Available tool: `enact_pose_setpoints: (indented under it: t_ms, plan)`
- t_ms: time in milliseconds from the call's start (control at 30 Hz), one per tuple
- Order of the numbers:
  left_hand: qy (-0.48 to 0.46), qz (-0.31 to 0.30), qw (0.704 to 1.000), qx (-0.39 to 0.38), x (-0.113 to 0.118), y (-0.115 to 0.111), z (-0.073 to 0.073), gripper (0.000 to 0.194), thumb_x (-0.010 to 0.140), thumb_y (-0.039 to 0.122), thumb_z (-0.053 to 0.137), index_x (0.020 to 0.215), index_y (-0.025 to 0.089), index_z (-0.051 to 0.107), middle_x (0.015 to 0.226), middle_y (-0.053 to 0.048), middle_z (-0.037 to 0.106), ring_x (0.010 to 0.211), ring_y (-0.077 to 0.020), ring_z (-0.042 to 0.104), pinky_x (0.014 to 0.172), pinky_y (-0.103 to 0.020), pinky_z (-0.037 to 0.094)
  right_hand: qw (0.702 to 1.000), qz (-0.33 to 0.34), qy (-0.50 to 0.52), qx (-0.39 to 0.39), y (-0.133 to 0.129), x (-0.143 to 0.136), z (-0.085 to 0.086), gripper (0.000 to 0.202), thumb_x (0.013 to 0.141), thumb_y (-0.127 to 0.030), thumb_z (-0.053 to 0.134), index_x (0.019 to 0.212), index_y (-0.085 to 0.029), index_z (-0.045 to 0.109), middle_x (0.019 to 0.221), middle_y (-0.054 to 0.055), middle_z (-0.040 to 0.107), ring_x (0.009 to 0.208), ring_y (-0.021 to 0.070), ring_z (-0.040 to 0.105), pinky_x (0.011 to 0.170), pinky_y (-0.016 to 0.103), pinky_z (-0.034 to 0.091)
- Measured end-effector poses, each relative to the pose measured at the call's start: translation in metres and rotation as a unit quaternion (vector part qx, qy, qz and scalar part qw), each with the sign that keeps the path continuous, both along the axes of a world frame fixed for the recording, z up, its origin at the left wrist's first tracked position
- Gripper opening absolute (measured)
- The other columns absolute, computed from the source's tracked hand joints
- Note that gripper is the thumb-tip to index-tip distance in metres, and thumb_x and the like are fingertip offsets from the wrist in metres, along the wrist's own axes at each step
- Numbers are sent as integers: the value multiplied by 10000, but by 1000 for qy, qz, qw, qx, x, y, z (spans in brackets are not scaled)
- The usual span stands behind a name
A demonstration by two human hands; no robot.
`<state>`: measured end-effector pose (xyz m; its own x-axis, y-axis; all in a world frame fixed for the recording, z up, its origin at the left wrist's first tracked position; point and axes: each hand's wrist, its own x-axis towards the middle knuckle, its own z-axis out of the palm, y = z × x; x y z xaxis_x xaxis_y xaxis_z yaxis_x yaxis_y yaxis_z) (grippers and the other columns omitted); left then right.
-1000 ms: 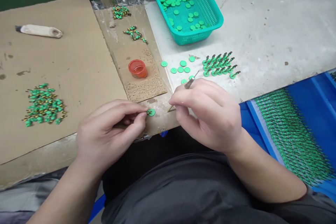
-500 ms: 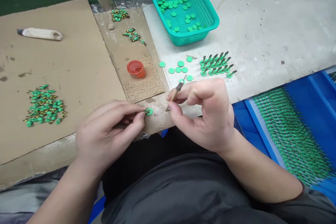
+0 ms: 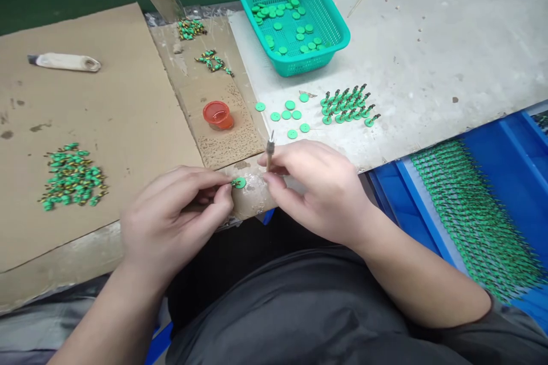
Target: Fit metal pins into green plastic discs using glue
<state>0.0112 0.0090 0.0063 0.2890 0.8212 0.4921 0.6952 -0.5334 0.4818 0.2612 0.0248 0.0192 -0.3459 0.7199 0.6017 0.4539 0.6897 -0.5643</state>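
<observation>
My left hand (image 3: 180, 211) is closed in a pinch at the table's front edge. At its fingertips is a small green figurine on a round green base (image 3: 240, 183); most of the figurine is hidden by the fingers. Just to the right, my right hand (image 3: 317, 191) grips a thin wooden-handled needle tool (image 3: 270, 151) between thumb and fingers, its dark collar and fine tip pointing up. The tool stands apart from the base. Behind the hands lie several loose green discs (image 3: 290, 105), and beside them several figurines stand in rows on discs (image 3: 346, 104).
A teal basket (image 3: 342, 40) holds more discs. A small red cup (image 3: 217, 115) stands on cardboard. Small green-and-yellow pieces lie in piles (image 3: 75, 177) at left, near a whitish tube-like object (image 3: 64, 61). A blue crate (image 3: 483, 137) at right carries many rows of green pieces.
My right hand has turned and lowered slightly, bringing the tool from a rightward slant to nearly upright. My left hand keeps its pinch. The whole view has shifted a little.
</observation>
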Motion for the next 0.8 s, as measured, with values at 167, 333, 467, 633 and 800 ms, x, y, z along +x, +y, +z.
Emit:
enact_pose_setpoints:
  t_ms: [167,333,467,633,800]
  plan:
    - [12,-6,1000,5,-1,1,-3,37,1011,177,771,1019,210,782,890,2,797,786,-91,705,756,-205,532,999,19,-26,-43,0,0,0,177,1151,-216,576,1035,-202,710,985,73,833,930,223,786,868,369,602]
    - [33,-47,998,-16,-1,3,-4,46,1038,205,766,1074,217,791,1007,-22,836,892,-128,760,880,-254,579,994,33,-54,-92,1,3,2,143,1136,-188,585,1054,-205,700,1004,68,835,937,216,778,864,356,577]
    - [14,-16,1000,-23,-2,0,2,43,1049,214,762,1074,237,788,956,14,816,841,-97,738,799,-218,560,992,36,-16,-121,2,7,-3,145,1136,-200,591,1029,-204,690,1051,78,837,954,213,787,870,353,607]
    - [-11,17,999,-38,-5,-6,23,49,1046,252,777,1029,290,804,951,68,816,846,-76,730,797,-199,572,971,33,107,-211,-1,3,-2,104,1118,-224,621,1036,-220,685,1029,47,802,915,184,777,849,327,638]
    - [9,12,1000,-19,-1,-12,43,61,1038,266,781,1025,324,799,949,92,820,807,-78,734,794,-209,609,881,75,270,-382,-10,-18,6,111,1055,-298,769,1013,-223,700,987,9,795,911,161,806,843,279,687]
